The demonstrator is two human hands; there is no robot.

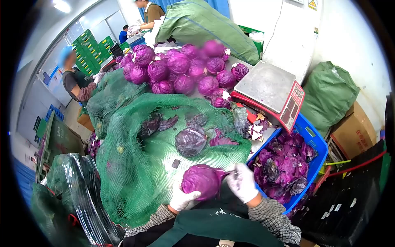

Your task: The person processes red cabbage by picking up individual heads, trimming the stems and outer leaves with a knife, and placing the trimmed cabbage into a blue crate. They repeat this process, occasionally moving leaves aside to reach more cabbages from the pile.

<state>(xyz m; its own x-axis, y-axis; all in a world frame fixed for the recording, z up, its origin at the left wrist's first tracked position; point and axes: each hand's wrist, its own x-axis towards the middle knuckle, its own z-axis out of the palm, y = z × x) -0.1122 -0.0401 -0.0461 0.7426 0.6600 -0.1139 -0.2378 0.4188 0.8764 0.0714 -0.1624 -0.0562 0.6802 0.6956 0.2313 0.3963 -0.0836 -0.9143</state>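
Note:
A round red cabbage (pixel 200 182) rests in my gloved left hand (pixel 183 198), whose fingers cup it from below and the left. My right hand (pixel 242 183), also in a white glove, is closed at the cabbage's right side. A dark purple leaf edge (pixel 224 174) stretches from the cabbage to its pinched fingers. Beyond my hands, a darker cabbage (pixel 191 141) lies inside an opened green mesh bag (pixel 123 173). Loose dark leaves (pixel 154 124) lie in the bag too.
Many red cabbages (pixel 178 63) are heaped behind the bag. To the right stand a red-framed scale (pixel 267 84) and a blue crate (pixel 319 142) of purple leaves. Green sacks (pixel 205 24) stand farther back. A co-worker (pixel 74 78) stands at left; others work behind.

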